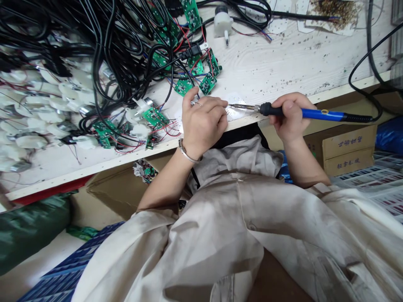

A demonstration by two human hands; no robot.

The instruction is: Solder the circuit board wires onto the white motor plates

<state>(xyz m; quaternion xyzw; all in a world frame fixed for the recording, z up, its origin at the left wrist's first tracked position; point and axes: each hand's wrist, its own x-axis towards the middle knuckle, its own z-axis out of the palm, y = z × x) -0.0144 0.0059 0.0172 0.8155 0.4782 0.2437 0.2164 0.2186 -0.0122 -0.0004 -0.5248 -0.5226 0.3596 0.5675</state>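
On the white-painted tabletop [277, 54], the right hand [291, 117] closed around a light, stiff soldering iron [321, 114], best held by its blue handle, tip near the narrowly curled left hand [203, 126]; anything pinched there could not be discerned.

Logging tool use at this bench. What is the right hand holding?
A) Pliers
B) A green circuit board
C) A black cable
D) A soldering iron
D. The right hand is wrapped around the blue handle of the soldering iron, with its metal tip pointing toward the left hand.
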